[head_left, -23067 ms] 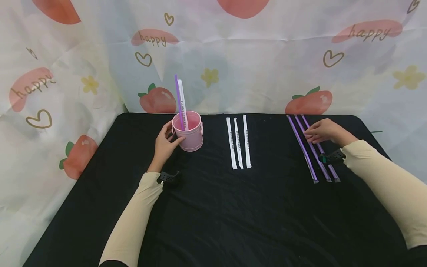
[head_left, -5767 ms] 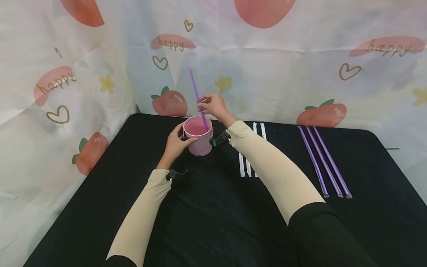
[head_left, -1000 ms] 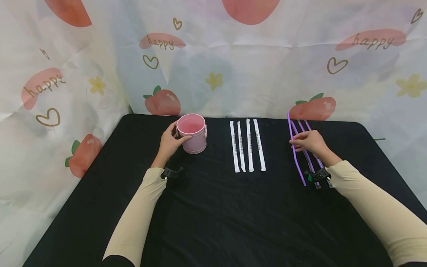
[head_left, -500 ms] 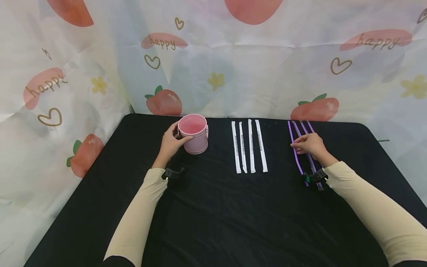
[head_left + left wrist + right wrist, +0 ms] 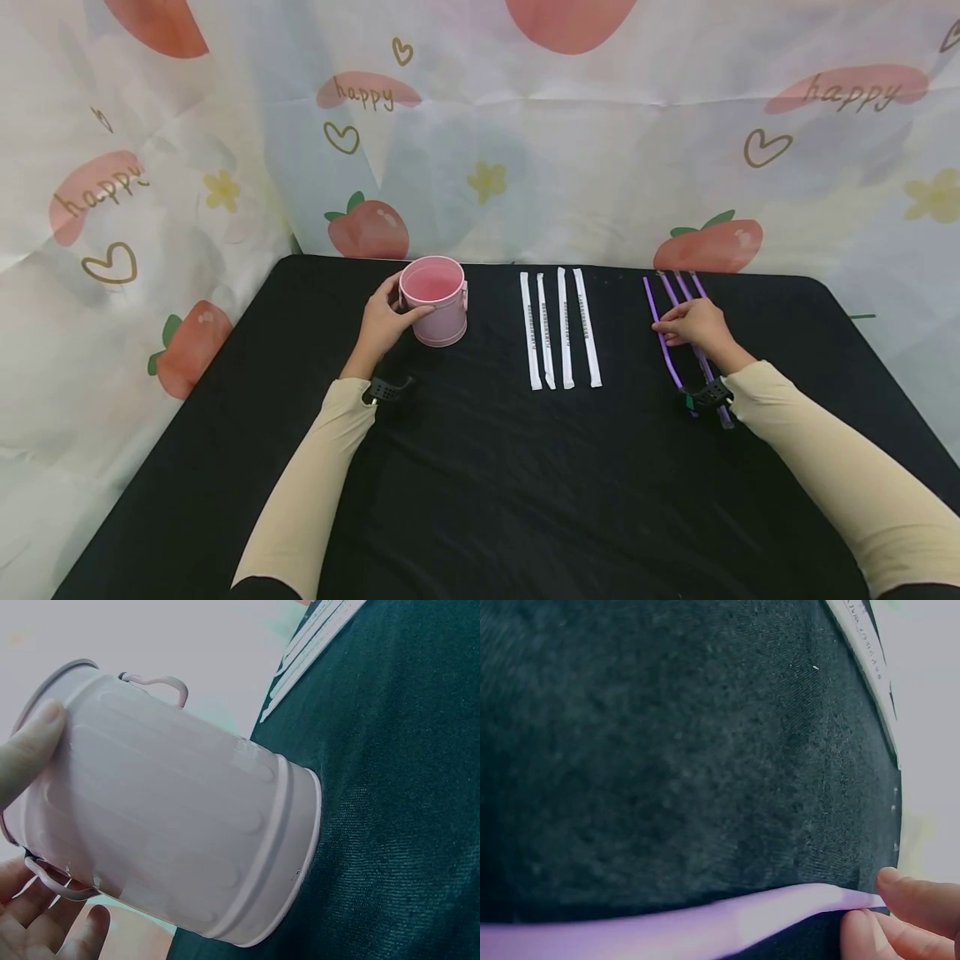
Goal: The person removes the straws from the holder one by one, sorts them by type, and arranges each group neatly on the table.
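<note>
On the left, my left hand (image 5: 383, 325) grips a small pink bucket (image 5: 441, 321), thumb on its front near the rim and fingers at the side handle. The bucket stands upright, and no straw shows inside it; the left wrist view has its ribbed wall (image 5: 165, 802) and both loop handles. At the right, my right hand (image 5: 696, 327) pinches a purple straw (image 5: 667, 362) lying on the black cloth. Thumb and fingertips meet around this purple straw (image 5: 772, 915) in the right wrist view. More purple straws (image 5: 677, 287) lie just right of it, partly hidden by the hand and wrist.
Several white paper-wrapped straws (image 5: 566, 342) lie side by side in the middle of the black-covered table (image 5: 480, 475). Behind the table's far edge hangs a printed cloth backdrop (image 5: 577, 167).
Earlier, a purple and a white straw stood in the bucket; now the white row holds one more. The purple straw was lifted out, carried right and lowered onto the table beside the other purple ones.
</note>
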Motion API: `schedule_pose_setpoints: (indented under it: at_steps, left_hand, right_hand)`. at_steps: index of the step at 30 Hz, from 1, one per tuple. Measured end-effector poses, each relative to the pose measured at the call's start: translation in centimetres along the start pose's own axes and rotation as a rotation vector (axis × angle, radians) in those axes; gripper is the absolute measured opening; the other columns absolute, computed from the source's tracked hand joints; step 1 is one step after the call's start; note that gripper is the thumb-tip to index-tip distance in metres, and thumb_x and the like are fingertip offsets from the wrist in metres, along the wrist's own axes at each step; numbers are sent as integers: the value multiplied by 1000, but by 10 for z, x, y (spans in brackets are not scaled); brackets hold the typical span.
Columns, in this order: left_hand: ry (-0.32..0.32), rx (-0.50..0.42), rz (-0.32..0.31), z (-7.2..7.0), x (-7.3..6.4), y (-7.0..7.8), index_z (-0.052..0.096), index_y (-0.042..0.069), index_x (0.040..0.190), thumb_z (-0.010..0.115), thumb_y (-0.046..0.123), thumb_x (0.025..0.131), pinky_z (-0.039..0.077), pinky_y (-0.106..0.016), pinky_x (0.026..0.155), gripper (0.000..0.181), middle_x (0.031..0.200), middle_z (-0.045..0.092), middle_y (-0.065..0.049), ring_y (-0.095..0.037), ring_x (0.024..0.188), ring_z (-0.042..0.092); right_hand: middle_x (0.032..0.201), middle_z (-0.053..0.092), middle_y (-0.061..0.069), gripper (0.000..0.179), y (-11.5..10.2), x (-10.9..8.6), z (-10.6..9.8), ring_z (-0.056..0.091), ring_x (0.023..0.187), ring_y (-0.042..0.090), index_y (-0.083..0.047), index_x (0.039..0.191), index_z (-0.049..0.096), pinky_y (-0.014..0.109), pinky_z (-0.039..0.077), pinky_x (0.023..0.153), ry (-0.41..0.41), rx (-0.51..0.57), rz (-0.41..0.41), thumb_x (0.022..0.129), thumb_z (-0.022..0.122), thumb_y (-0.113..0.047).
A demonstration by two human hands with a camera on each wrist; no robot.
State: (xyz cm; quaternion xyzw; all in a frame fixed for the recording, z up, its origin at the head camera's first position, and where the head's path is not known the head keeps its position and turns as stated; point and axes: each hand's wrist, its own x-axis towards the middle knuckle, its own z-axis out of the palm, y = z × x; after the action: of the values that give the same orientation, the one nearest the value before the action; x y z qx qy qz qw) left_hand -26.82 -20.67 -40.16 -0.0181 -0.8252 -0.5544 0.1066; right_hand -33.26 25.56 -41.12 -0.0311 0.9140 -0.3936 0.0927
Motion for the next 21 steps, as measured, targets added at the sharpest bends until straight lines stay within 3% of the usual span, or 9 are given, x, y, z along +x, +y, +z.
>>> schedule_pose_setpoints:
  at_steps: [2, 9, 16, 21]
  left_hand:
    - [3, -3, 4, 1, 3, -6, 36, 5, 143, 77, 17, 78, 35, -40, 112, 78, 145, 42, -15, -28, 134, 41]
    - [8, 14, 24, 4, 4, -7, 38, 7, 142, 78, 20, 77, 37, -38, 111, 77, 143, 45, -12, -26, 132, 44]
    - [-1, 22, 43, 4, 6, -7, 38, 7, 142, 77, 19, 78, 36, -39, 112, 76, 142, 45, -13, -26, 132, 43]
    - [-13, 23, 53, 4, 7, -6, 38, 8, 142, 77, 19, 78, 36, -39, 112, 76, 142, 45, -13, -27, 132, 44]
  right_hand:
    - [67, 68, 0, 34, -1, -1, -1, 64, 55, 2, 19, 104, 60, 23, 58, 57, -10, -5, 4, 86, 66, -10]
    - [74, 71, 4, 39, -3, -7, -11, 67, 60, 5, 19, 111, 57, 26, 59, 62, -61, 5, 35, 89, 64, -13]
    - [96, 72, 12, 48, -5, -16, -29, 69, 74, 6, 18, 123, 48, 32, 60, 75, -138, 63, 21, 93, 59, -18]
    - [100, 70, 0, 56, -7, -26, -42, 68, 81, 2, 15, 131, 42, 31, 58, 81, -171, 93, 0, 93, 58, -23]
